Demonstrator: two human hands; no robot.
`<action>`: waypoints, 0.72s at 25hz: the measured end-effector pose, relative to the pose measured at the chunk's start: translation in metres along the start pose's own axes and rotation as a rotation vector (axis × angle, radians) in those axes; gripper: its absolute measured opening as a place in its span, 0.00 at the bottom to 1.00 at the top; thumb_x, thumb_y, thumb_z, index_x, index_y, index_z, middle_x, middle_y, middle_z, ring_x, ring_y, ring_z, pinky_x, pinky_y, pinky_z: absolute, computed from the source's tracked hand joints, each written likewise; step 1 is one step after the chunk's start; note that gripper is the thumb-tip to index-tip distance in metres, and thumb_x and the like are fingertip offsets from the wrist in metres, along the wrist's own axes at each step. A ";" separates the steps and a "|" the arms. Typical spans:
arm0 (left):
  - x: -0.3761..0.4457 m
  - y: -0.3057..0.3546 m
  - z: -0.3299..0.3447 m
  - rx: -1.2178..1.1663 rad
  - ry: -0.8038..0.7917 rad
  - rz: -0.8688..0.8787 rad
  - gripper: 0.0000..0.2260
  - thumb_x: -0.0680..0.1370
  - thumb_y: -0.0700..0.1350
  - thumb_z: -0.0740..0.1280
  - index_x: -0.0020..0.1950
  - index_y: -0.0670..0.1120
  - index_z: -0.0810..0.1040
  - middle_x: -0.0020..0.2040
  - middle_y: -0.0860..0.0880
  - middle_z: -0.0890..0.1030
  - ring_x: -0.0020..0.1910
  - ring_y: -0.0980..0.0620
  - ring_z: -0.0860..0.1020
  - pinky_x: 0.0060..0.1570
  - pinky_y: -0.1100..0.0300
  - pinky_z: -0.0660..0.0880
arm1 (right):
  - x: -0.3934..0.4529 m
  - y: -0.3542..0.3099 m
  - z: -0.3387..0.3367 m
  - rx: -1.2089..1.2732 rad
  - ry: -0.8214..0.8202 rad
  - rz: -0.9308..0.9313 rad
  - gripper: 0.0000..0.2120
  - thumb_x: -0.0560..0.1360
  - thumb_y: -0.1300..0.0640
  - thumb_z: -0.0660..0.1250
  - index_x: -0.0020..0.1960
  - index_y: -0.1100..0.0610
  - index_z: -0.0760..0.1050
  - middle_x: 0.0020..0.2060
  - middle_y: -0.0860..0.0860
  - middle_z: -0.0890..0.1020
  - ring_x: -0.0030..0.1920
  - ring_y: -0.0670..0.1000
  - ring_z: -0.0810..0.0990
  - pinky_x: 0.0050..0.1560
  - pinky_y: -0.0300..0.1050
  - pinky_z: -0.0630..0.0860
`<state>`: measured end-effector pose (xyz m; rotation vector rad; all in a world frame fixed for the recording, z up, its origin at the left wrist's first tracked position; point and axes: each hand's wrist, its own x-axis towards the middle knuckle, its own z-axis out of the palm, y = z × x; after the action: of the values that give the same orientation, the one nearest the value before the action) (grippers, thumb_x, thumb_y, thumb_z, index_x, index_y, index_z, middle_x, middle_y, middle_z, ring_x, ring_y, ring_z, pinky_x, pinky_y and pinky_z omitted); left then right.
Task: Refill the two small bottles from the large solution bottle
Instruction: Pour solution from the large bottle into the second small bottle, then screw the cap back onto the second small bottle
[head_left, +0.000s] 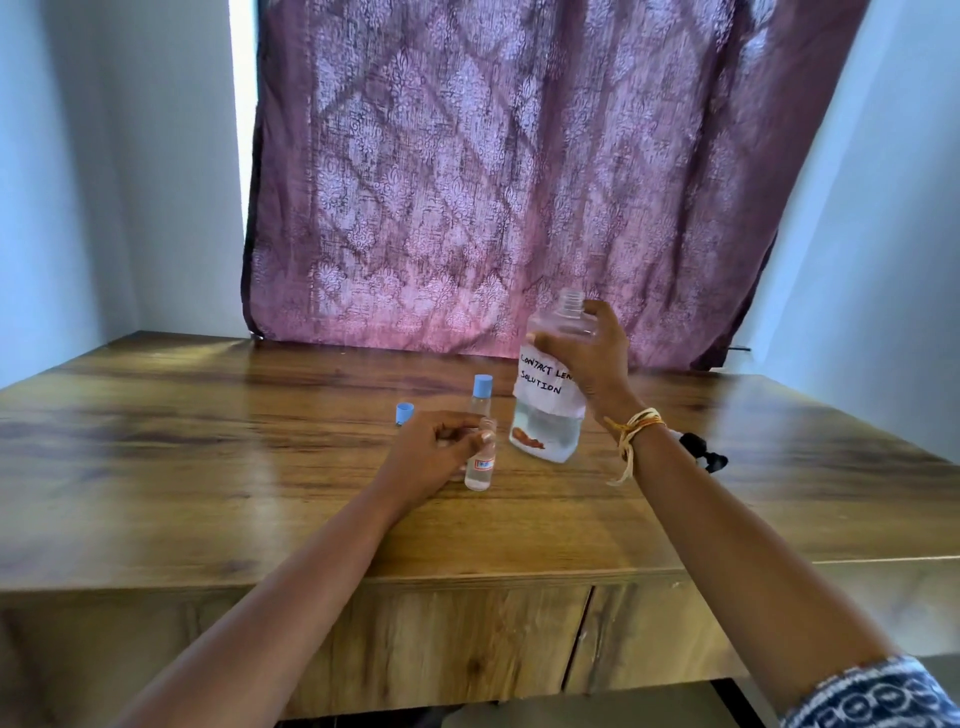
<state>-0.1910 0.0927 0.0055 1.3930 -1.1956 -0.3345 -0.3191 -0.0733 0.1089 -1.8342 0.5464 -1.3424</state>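
The large clear solution bottle (550, 410) has a handwritten white label and an uncapped neck, and liquid fills its lower part. My right hand (592, 358) grips it round the shoulder, and it leans slightly left. Just left of it, a small clear bottle (479, 467) stands on the table with my left hand (431, 457) holding it by the side. Its top shows no cap. Behind it stands a second small bottle (481, 397) with a blue cap. A loose blue cap (404, 414) sits on the table beyond my left hand.
The wooden table (208, 467) has cupboard doors below its front edge. A black and white object (701, 451) lies behind my right wrist. A purple patterned curtain (519, 182) hangs behind the table, between pale walls.
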 end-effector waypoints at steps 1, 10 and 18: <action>0.000 0.000 0.000 0.005 -0.004 0.008 0.09 0.74 0.51 0.72 0.54 0.55 0.83 0.49 0.51 0.86 0.51 0.49 0.84 0.54 0.40 0.79 | 0.003 0.002 0.000 0.022 -0.025 0.023 0.28 0.61 0.59 0.82 0.56 0.55 0.73 0.48 0.51 0.82 0.45 0.52 0.83 0.42 0.39 0.82; -0.001 0.004 0.002 0.039 0.011 0.025 0.11 0.74 0.48 0.72 0.56 0.51 0.83 0.50 0.52 0.86 0.50 0.54 0.84 0.54 0.45 0.80 | 0.021 0.020 -0.003 0.192 -0.230 0.165 0.22 0.64 0.65 0.79 0.51 0.49 0.74 0.50 0.56 0.82 0.52 0.62 0.82 0.56 0.64 0.79; -0.004 0.007 0.000 0.038 -0.010 0.006 0.14 0.72 0.50 0.73 0.57 0.50 0.83 0.49 0.50 0.86 0.49 0.48 0.84 0.52 0.42 0.80 | 0.036 0.024 -0.011 0.208 -0.375 0.245 0.25 0.67 0.68 0.76 0.59 0.53 0.71 0.55 0.61 0.80 0.56 0.67 0.80 0.54 0.66 0.79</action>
<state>-0.1953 0.0975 0.0096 1.4221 -1.2196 -0.3157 -0.3146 -0.1180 0.1127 -1.7263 0.3992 -0.8333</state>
